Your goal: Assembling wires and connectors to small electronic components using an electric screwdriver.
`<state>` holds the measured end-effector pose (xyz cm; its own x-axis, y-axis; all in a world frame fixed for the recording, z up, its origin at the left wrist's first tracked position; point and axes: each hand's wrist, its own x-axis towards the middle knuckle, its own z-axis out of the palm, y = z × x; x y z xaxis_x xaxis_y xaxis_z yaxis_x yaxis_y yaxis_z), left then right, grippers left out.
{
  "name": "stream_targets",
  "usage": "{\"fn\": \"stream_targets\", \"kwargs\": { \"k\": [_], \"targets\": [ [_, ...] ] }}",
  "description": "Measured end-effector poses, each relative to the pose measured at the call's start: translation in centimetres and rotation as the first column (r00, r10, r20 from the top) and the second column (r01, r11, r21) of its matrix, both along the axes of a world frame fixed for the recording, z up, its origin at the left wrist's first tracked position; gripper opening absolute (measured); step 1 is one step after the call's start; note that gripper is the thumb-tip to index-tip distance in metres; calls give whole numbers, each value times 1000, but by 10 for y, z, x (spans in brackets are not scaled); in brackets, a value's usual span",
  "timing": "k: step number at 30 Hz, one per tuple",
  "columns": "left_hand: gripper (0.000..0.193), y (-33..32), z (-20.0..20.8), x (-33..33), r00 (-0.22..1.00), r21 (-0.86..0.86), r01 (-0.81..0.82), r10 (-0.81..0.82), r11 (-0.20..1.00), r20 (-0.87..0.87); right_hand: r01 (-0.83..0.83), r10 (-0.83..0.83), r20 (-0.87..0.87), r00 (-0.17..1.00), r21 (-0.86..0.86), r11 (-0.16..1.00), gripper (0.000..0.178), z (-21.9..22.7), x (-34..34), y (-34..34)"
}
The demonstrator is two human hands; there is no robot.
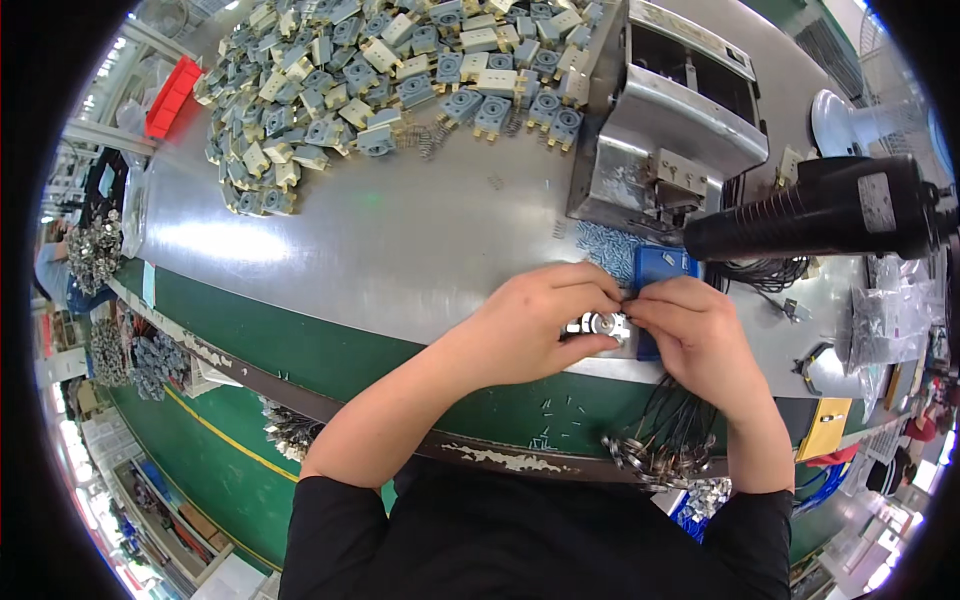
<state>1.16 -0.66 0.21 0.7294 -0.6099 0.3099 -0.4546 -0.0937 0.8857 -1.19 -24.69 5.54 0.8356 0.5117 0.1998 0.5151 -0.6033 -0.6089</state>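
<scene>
My left hand (548,322) grips a small silvery metal part (606,325) with a round centre between thumb and fingers. Close against it, my right hand (692,325) has its thumb and fingertips pinched together at the part's upper edge; whatever lies between those fingertips is too small to make out. Just beyond the hands sits a blue tray (662,263), beside a spread of small screws (605,250). Below my right hand, a bundle of black cables with metal ends (665,440) hangs over the table's front edge.
A large heap of grey and cream block-shaped parts (400,75) covers the back of the metal table (330,260). A steel machine (680,120) stands at the back right, with a black cylindrical tool (800,215) before it. Loose screws (545,437) lie on the green front strip. A red bin (173,97) is far left.
</scene>
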Motion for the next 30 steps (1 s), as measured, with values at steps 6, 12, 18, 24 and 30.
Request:
{"fn": "stream_targets", "kwargs": {
  "k": [6, 12, 18, 24, 30],
  "targets": [
    [32, -1, 2, -1, 1000, -17, -8, 7, 1000, -6, -208, 208, 20, 978, 22, 978, 25, -5, 26, -11],
    [31, 0, -2, 0, 1000, -23, 7, -7, 1000, -10, 47, -49, 16, 999, 111, 993, 18, -4, 11, -9],
    [32, 4, -3, 0, 1000, -19, -9, 9, 1000, 5, 117, -109, -78, 991, 107, 987, 15, -4, 8, 7],
    [31, 1, 0, -2, 1000, -3, -16, 16, 1000, -4, 10, -8, -15, 1000, 126, 992, 16, -6, 8, 7],
    [29, 1, -2, -3, 1000, -25, 6, -6, 1000, 17, -125, 122, 86, 989, 39, 991, 15, -2, 8, 0]
  ]
}}
